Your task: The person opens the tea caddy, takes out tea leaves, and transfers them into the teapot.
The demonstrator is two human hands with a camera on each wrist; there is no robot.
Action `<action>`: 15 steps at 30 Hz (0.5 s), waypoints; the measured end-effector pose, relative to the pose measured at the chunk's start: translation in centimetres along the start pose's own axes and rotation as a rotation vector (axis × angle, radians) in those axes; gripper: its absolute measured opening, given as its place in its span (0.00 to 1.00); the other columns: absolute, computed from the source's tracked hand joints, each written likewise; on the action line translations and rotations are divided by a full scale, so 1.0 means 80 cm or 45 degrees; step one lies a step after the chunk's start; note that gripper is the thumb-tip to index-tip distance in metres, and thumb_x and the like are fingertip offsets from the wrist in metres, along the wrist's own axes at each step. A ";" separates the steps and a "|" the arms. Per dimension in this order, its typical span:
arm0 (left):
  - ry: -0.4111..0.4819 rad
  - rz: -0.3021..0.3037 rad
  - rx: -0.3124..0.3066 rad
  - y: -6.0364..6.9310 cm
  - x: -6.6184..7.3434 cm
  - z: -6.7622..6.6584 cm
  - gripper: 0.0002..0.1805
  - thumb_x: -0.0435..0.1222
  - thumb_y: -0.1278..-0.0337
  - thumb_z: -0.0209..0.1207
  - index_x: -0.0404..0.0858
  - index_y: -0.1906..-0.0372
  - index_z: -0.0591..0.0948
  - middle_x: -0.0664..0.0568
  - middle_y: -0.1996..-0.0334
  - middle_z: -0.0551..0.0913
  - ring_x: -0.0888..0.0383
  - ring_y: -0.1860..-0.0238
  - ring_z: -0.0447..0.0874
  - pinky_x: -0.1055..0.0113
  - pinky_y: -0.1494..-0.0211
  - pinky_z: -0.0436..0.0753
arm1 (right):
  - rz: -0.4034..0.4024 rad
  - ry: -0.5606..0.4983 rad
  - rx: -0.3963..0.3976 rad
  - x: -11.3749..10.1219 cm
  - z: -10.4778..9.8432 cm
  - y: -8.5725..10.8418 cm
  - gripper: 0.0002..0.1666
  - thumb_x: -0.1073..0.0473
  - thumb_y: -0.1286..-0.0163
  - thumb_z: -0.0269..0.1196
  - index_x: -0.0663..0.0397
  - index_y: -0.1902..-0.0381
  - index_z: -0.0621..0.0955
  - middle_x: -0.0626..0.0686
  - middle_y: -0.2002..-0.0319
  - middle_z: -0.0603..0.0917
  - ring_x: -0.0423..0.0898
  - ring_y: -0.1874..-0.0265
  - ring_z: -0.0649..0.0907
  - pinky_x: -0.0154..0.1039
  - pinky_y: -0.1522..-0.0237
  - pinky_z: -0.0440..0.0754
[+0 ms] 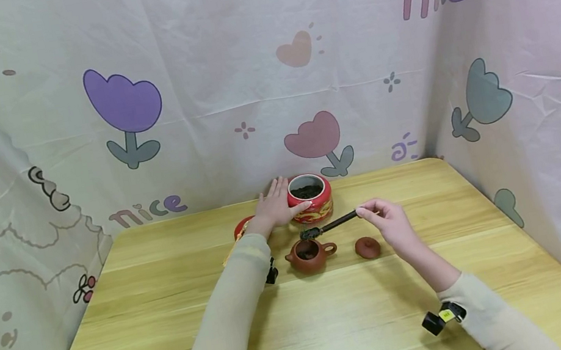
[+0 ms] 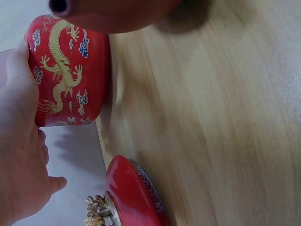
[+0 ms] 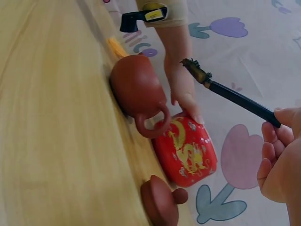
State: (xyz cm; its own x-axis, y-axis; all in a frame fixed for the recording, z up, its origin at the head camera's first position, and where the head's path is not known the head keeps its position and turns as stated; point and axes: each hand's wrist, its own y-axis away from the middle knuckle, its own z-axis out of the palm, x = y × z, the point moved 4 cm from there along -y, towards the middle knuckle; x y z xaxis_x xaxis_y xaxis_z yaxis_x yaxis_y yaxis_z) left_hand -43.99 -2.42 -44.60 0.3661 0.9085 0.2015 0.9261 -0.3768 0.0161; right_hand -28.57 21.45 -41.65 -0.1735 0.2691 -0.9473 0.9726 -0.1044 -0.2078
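My left hand [image 1: 272, 208] rests against the left side of a red jar [image 1: 320, 212] with a gold dragon, its fingers straight and its thumb across the front. Dark tea leaves [image 1: 307, 192] show inside the jar. Between thumb and fingers, my right hand [image 1: 390, 223] pinches the dark handle of a tea scoop [image 3: 242, 101]. Tea leaves cling to the scoop's tip, which is above a brown clay teapot [image 1: 311, 264]. The teapot stands uncovered in front of the jar, and some dark leaves are visible inside.
The teapot's round lid [image 1: 368, 248] lies right of the teapot, below my right hand. A red jar lid [image 2: 133, 192] with a gold knob lies left of the jar, partly behind my left arm in the head view. Patterned cloth [image 1: 222, 92] hangs behind the wooden table [image 1: 317, 330].
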 end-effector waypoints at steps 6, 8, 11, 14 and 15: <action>0.007 -0.007 -0.002 0.002 0.001 -0.001 0.60 0.77 0.48 0.39 0.42 0.21 0.41 0.49 0.20 0.41 0.52 0.19 0.36 0.39 0.23 0.49 | -0.018 0.091 -0.048 -0.001 0.007 0.007 0.16 0.54 0.33 0.65 0.64 0.58 0.84 0.45 0.66 0.84 0.36 0.71 0.76 0.29 0.67 0.73; 0.014 -0.006 -0.004 0.003 0.001 -0.001 0.60 0.77 0.48 0.39 0.42 0.21 0.41 0.49 0.20 0.41 0.52 0.19 0.35 0.39 0.23 0.49 | -0.045 0.124 -0.057 -0.003 0.009 0.008 0.15 0.55 0.34 0.66 0.63 0.59 0.84 0.49 0.65 0.84 0.36 0.72 0.75 0.29 0.70 0.73; 0.020 0.001 0.000 0.003 0.001 -0.001 0.60 0.77 0.48 0.38 0.42 0.21 0.41 0.48 0.20 0.41 0.52 0.19 0.36 0.38 0.23 0.49 | -0.105 0.161 -0.062 -0.005 0.012 0.010 0.13 0.56 0.35 0.67 0.62 0.60 0.84 0.52 0.68 0.82 0.36 0.74 0.73 0.28 0.73 0.71; 0.023 0.007 0.004 0.004 0.001 -0.001 0.60 0.78 0.48 0.38 0.41 0.21 0.41 0.48 0.20 0.41 0.51 0.19 0.36 0.38 0.23 0.49 | -0.191 0.205 -0.051 -0.008 0.016 0.012 0.11 0.57 0.36 0.67 0.61 0.62 0.85 0.51 0.72 0.80 0.36 0.75 0.71 0.29 0.75 0.69; 0.023 0.007 0.006 0.003 0.001 -0.001 0.60 0.78 0.48 0.38 0.41 0.21 0.41 0.48 0.20 0.41 0.51 0.20 0.36 0.38 0.23 0.49 | -0.226 0.226 -0.044 -0.009 0.018 0.013 0.10 0.58 0.36 0.68 0.60 0.63 0.85 0.51 0.72 0.80 0.35 0.75 0.71 0.29 0.75 0.69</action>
State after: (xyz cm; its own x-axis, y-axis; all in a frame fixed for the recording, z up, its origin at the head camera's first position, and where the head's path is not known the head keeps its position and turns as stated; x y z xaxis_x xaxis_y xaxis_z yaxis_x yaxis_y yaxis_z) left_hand -43.71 -2.46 -44.48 0.3696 0.9029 0.2195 0.9246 -0.3809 0.0102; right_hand -27.66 19.80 -41.52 -0.3151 0.4444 -0.8386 0.9346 -0.0085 -0.3557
